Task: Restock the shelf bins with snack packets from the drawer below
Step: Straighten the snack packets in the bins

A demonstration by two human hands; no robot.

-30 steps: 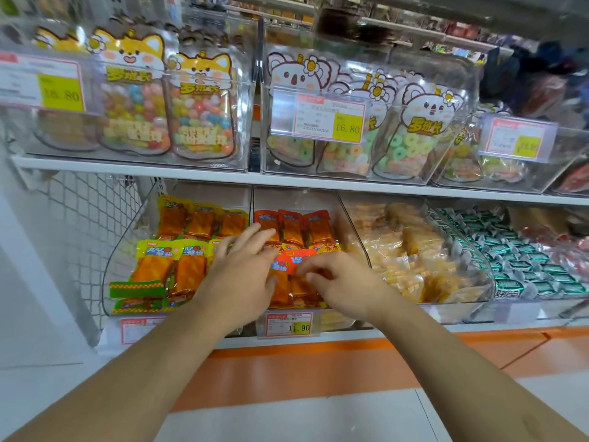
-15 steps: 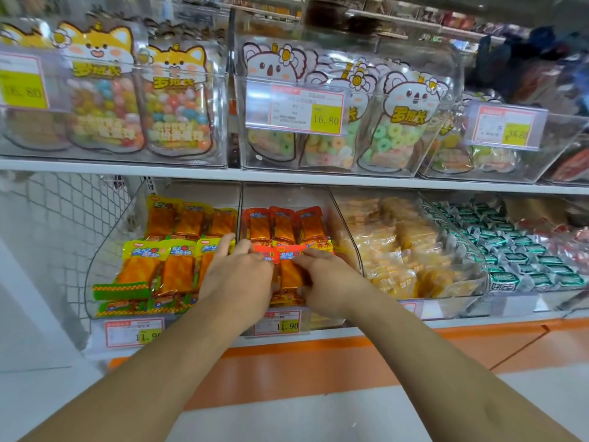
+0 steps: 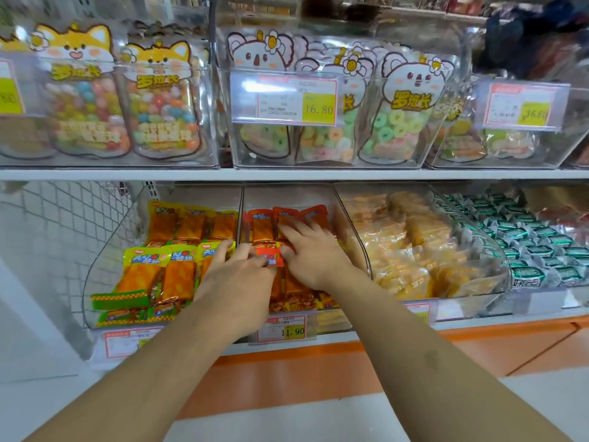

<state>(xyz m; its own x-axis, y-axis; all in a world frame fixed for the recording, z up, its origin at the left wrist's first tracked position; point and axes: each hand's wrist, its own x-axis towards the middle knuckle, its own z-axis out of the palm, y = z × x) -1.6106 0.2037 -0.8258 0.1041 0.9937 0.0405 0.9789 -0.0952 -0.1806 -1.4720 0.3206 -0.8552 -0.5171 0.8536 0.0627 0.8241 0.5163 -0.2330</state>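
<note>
In the head view, at centre frame, we see the clear middle bin [image 3: 350, 218] on the lower shelf, filled with red snack packets [image 3: 264, 228]. Our left hand [image 3: 239, 279] pinches a red packet [image 3: 267, 254] at its front, and our right hand [image 3: 314, 255] lies on the packets with fingers spread flat. Left of it, a bin [image 3: 105, 250] holds yellow-green packets [image 3: 178, 266]; right of it, a bin [image 3: 478, 250] holds pale orange packets [image 3: 411, 247].

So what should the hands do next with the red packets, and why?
Probably press the front red packet flat into line. Both the left hand and the right hand already rest on it in the middle bin, and it sits above the row behind.
</note>
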